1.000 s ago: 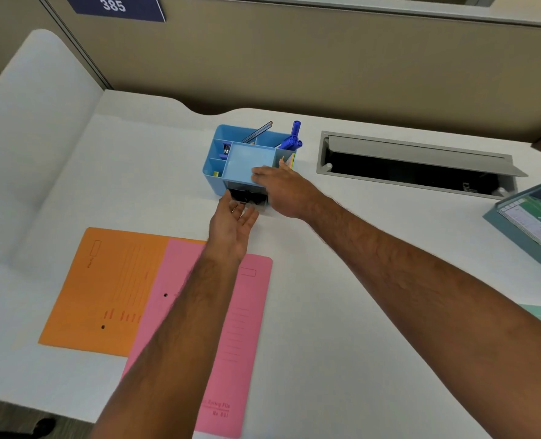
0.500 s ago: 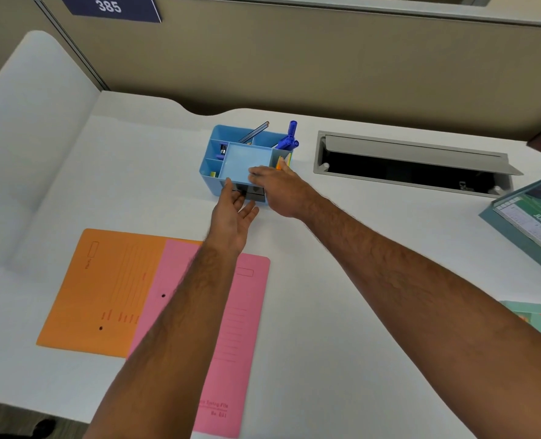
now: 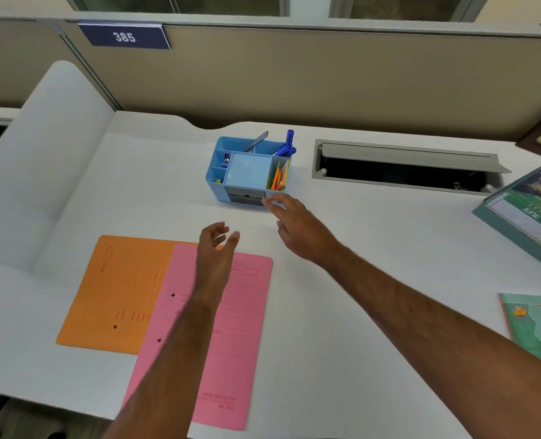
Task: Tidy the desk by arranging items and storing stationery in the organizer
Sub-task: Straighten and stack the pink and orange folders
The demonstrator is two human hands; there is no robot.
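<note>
Smooth matt blue plastic organizer (image 3: 242,175) at upper centre, glossy blue plastic pens (image 3: 286,146) in it, matt orange card folder (image 3: 117,293) lower left, matt pink card folder (image 3: 234,337) overlapping it, smooth white matt desk (image 3: 358,280), glossy printed paper calendar (image 3: 528,210) at right edge.

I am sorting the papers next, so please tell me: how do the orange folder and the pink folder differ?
The orange folder lies to the left and partly under the pink folder, which overlaps its right edge. The pink folder reaches nearer the desk's front edge; the orange folder ends farther back. The left forearm crosses above the pink folder, while the orange folder is uncovered by any arm. Both lie flat on the white desk, with printed lines and punched holes.
</note>
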